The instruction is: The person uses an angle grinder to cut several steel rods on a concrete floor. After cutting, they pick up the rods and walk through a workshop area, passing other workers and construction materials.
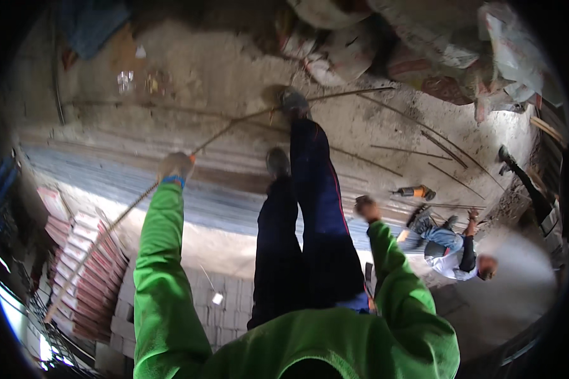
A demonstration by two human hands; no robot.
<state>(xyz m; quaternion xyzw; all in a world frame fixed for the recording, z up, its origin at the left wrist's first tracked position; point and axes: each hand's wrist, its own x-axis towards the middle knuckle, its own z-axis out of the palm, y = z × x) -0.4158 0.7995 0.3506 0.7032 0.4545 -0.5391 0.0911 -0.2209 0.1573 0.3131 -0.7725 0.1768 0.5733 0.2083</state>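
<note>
We have our left hand (176,165) closed around a long steel reinforcing rod (234,123), gripping it partway along its length, arm stretched out ahead. The rod runs on a diagonal: from the lower left, past the stack of reddish bricks (85,265), up through our fist and on toward the upper right, where it passes under our forward boot (294,102) and continues across the dusty concrete floor (221,69). That foot seems planted on the rod to pin it down, so that the hand can lever the free end upward (a bend appears near the boot, though the blur makes it hard to be sure). Our other boot (277,162) stands a little behind, apart from the rod.

Our right hand (365,207) hangs free at our side, fingers loosely curled and holding nothing we can make out; whether they are fully closed we cannot tell.

Other thin rods (446,148) lie scattered on the floor to the right, near an orange power tool (414,191). A crouching person (452,249) works close by.
</note>
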